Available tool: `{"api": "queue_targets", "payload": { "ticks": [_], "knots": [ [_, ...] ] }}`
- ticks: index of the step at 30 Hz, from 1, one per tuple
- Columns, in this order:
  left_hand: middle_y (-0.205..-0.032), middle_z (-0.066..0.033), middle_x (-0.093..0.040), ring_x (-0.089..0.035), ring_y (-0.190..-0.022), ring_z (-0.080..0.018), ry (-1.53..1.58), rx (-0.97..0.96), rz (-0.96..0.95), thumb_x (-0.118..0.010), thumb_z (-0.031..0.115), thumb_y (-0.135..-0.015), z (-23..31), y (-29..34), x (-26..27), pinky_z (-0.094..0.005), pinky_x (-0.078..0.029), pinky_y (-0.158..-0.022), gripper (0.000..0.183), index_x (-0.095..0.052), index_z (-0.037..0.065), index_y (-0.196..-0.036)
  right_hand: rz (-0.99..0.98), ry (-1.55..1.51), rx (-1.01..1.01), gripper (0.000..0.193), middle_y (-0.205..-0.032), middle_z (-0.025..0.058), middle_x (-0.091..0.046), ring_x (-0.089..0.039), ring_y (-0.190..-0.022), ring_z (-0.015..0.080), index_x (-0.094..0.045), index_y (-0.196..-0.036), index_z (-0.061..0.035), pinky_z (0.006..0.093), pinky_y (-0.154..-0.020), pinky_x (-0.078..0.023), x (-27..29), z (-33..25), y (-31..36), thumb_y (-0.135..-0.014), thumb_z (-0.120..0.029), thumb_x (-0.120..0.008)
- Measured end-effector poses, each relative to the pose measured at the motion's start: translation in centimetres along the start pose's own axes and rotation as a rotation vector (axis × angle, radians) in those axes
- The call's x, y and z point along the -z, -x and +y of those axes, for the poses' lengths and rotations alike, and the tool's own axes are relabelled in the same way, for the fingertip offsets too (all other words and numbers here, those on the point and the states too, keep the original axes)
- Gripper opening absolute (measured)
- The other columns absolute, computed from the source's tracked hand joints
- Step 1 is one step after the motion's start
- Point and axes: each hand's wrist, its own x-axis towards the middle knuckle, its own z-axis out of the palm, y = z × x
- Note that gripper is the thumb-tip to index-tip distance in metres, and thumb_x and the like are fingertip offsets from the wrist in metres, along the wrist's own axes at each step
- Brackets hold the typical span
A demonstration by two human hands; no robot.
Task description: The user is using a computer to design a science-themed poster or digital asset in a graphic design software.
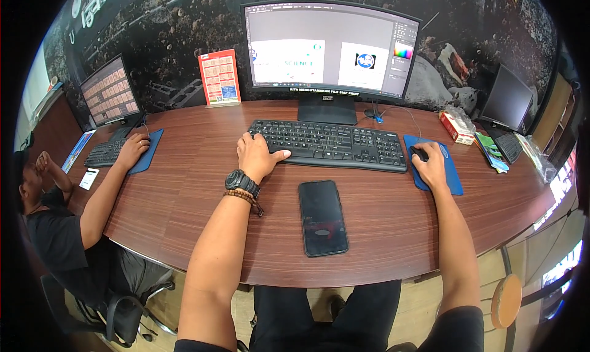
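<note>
My left hand (258,158) rests on the left end of a black keyboard (332,144), its fingers apart on the keys and the thumb along the front edge. A black watch (241,181) and a beaded bracelet (241,195) circle that wrist. My right hand (432,166) is wrapped over a black mouse (420,153) on a blue mouse pad (452,172). Behind the keyboard stands a wide monitor (332,47) with a design program on its screen. A dark phone (322,218) lies face up on the desk between my forearms.
On the left, a person (61,229) sits with one hand on another mouse, facing a second monitor (110,89). A red desk calendar (219,76) stands behind. At the right are a tissue box (456,127), a darker monitor (507,100) and a round stool (506,301).
</note>
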Motion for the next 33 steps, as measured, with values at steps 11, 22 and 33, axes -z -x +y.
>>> {"api": "queue_targets", "payload": {
  "ticks": [11, 22, 33],
  "knots": [
    [-0.119, -0.0263, -0.057, -0.055, -0.114, -0.04, -0.066, 0.063, 0.062, -0.085, 0.06, -0.067, 0.38, 0.08, 0.1, -0.0478, -0.046, -0.099, 0.091, -0.06, -0.014, -0.112, -0.004, -0.005, 0.006, 0.032, -0.113, 0.0171, -0.062, -0.062, -0.107, 0.0353, -0.071, -0.108, -0.0039, 0.0415, -0.095, -0.05, -0.09, 0.22, -0.01, -0.079, -0.017, -0.069],
    [-0.12, -0.0268, -0.056, -0.053, -0.116, -0.0409, -0.038, 0.063, 0.03, -0.085, 0.059, -0.069, 0.55, 0.21, 0.46, -0.0494, -0.046, -0.099, 0.087, -0.064, -0.016, -0.109, -0.016, -0.007, 0.012, 0.033, -0.116, 0.0171, -0.062, -0.061, -0.11, 0.0355, -0.071, -0.111, -0.0038, 0.0424, -0.096, -0.049, -0.15, 0.29, -0.03, -0.082, -0.02, -0.071],
    [-0.121, -0.0279, -0.056, -0.053, -0.115, -0.0422, -0.03, 0.057, 0.025, -0.084, 0.058, -0.07, 0.54, 0.25, 0.54, -0.0503, -0.046, -0.099, 0.086, -0.064, -0.015, -0.109, -0.018, 0.001, 0.015, 0.033, -0.116, 0.0184, -0.061, -0.061, -0.109, 0.0363, -0.071, -0.111, -0.0032, 0.0422, -0.096, -0.049, -0.13, 0.43, -0.07, -0.082, -0.019, -0.07]
  ]
}}
